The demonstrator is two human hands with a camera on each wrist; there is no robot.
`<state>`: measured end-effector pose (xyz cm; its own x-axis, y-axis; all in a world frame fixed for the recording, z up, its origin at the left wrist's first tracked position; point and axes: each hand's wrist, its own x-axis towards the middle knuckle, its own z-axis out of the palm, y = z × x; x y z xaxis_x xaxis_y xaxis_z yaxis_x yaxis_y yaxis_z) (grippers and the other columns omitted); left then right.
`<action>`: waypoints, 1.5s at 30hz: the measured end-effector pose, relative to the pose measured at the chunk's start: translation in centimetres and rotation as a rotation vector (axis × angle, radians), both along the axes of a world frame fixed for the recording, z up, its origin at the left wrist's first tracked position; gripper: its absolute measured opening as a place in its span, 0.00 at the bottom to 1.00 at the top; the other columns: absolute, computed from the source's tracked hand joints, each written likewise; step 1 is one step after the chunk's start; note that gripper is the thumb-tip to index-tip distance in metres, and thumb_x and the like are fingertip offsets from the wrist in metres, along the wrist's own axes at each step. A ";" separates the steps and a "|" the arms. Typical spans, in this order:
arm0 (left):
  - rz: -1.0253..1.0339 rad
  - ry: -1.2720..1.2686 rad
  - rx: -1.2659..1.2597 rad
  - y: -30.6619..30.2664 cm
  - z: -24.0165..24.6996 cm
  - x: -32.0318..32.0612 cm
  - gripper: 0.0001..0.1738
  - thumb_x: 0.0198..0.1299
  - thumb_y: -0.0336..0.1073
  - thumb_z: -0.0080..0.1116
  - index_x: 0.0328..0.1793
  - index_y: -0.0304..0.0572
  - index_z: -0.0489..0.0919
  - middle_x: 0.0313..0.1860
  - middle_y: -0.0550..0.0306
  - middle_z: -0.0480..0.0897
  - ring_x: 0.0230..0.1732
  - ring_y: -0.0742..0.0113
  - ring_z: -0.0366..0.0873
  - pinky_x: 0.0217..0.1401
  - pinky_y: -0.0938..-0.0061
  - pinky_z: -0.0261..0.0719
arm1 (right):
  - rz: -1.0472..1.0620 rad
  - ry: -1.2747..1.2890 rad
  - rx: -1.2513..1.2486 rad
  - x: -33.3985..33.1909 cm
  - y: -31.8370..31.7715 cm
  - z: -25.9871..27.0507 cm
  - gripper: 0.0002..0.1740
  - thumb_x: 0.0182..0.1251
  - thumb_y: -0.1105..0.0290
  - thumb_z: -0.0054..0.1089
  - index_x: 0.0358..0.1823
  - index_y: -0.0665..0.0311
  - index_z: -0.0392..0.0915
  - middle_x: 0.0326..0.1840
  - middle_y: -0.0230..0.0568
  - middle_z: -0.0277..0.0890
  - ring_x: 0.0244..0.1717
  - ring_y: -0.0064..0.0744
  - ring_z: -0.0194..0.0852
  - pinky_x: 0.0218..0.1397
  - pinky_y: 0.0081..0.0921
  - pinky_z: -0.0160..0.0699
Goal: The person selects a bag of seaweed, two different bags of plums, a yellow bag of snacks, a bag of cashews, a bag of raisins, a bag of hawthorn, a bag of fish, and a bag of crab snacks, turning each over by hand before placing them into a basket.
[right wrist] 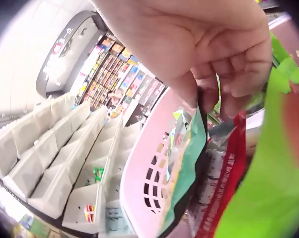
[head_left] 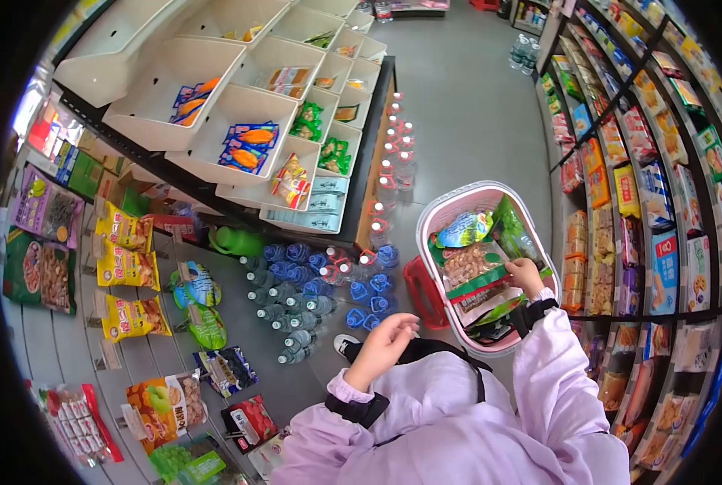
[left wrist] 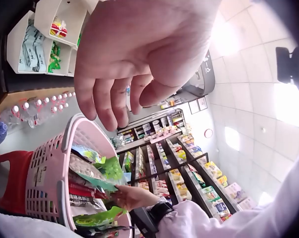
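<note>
A pink shopping basket [head_left: 423,267] holds several snack bags. My right hand [head_left: 527,277] reaches over its right rim and pinches the edge of a green-bordered snack bag [head_left: 470,269] with a clear window of brown pieces. In the right wrist view, thumb and fingertips meet on the top edge of that bag [right wrist: 191,173]. A red-edged packet [right wrist: 224,183] and a bright green bag [right wrist: 263,173] lie beside it. A blue-green bag [head_left: 464,230] sits toward the basket's far end. My left hand [head_left: 383,347] hovers left of the basket, fingers loosely bent, holding nothing.
White slanted bins [head_left: 240,133] with small packets rise at the upper left. Water bottles [head_left: 296,303] crowd the floor below them. A red plastic object [head_left: 424,295] stands against the basket. Snack shelves [head_left: 644,178] line the right; hanging bags [head_left: 130,275] fill the left.
</note>
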<state>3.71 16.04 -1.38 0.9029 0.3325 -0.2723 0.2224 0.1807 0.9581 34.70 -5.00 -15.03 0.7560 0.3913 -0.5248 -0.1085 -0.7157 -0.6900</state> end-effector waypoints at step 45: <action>0.884 -0.584 -0.232 9.1 10.0 -14.6 0.34 0.56 0.33 0.56 0.66 0.38 0.53 0.59 0.56 0.65 0.58 0.69 0.65 0.60 0.72 0.64 | 0.610 0.618 0.992 -21.4 24.2 22.0 0.07 0.62 0.70 0.50 0.31 0.67 0.69 0.30 0.41 0.74 0.27 0.28 0.74 0.30 0.25 0.77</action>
<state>-10.87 25.09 8.57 0.3795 0.9250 -0.0183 -0.5550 0.2434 0.7955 13.30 19.24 6.96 0.0626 0.9980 -0.0123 -0.4349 0.0162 -0.9003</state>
